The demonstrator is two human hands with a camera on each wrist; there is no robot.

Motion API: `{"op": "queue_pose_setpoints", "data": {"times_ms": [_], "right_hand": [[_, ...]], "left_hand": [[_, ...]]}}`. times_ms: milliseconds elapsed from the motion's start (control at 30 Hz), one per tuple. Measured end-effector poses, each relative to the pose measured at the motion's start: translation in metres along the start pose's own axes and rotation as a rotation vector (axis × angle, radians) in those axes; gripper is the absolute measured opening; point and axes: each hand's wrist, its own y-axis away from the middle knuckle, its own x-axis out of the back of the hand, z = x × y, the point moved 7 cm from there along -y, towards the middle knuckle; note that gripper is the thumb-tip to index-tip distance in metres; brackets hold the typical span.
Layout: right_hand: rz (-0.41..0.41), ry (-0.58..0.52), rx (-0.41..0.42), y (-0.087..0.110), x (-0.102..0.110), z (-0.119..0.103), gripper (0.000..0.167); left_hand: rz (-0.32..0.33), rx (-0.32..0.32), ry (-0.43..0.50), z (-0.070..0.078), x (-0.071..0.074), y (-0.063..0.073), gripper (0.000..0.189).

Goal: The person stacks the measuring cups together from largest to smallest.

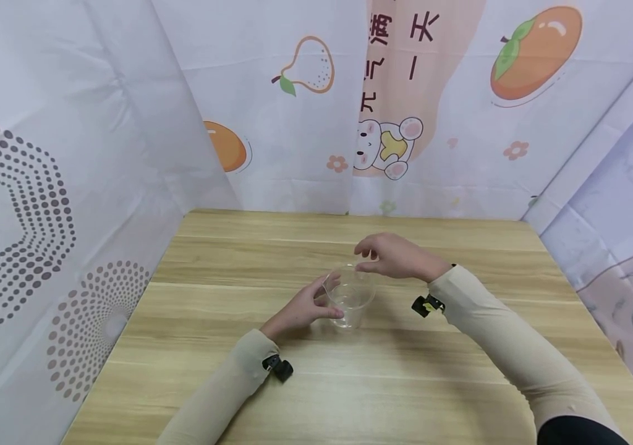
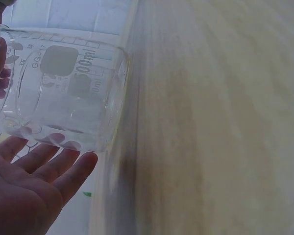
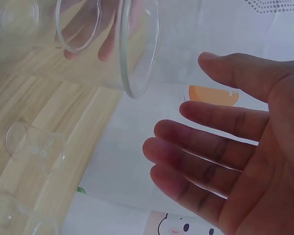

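Observation:
A clear glass beaker (image 1: 362, 293) stands upright on the wooden table, with printed markings ending in "00ml" in the left wrist view. A smaller beaker (image 3: 78, 46) sits nested inside it, its rim below the larger rim. My left hand (image 1: 316, 306) grips the large beaker from the left, thumb on the near side and fingers (image 2: 71, 171) along the far side. Beside and just above the rim, on the right, is my right hand (image 1: 394, 255). Its fingers (image 3: 206, 159) are loosely bent, and nothing lies between them and the thumb.
In the right wrist view, two small clear glass shapes (image 3: 36, 147) appear over the tabletop at the lower left. The wooden table (image 1: 227, 247) ends at printed curtains (image 1: 283, 142) behind and on both sides. Each sleeve bears a black wrist camera (image 1: 280, 368).

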Motion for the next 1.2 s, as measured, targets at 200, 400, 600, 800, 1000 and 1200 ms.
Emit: {"op": "queue_pose_setpoints", "data": {"times_ms": [200, 400, 600, 800, 1000, 1200], "right_hand": [[0.010, -0.008, -0.035, 0.001, 0.003, 0.006, 0.036], [0.038, 0.005, -0.059, 0.003, 0.011, 0.011, 0.035], [0.068, 0.011, -0.107, 0.003, 0.015, 0.020, 0.035], [0.099, 0.038, -0.114, 0.002, 0.021, 0.027, 0.034], [0.112, 0.043, -0.122, 0.002, 0.023, 0.035, 0.032], [0.121, 0.045, -0.147, 0.002, 0.026, 0.043, 0.031]], "left_hand": [[-0.005, 0.010, 0.011, -0.002, 0.000, 0.000, 0.091], [-0.010, -0.003, 0.012, 0.002, 0.000, -0.001, 0.091], [-0.015, -0.003, 0.027, 0.002, -0.001, 0.000, 0.090], [-0.006, 0.018, 0.018, 0.000, -0.001, 0.001, 0.090], [-0.007, 0.023, 0.009, 0.000, -0.001, 0.001, 0.091], [-0.007, 0.011, 0.010, -0.001, -0.001, 0.001, 0.092]]}}
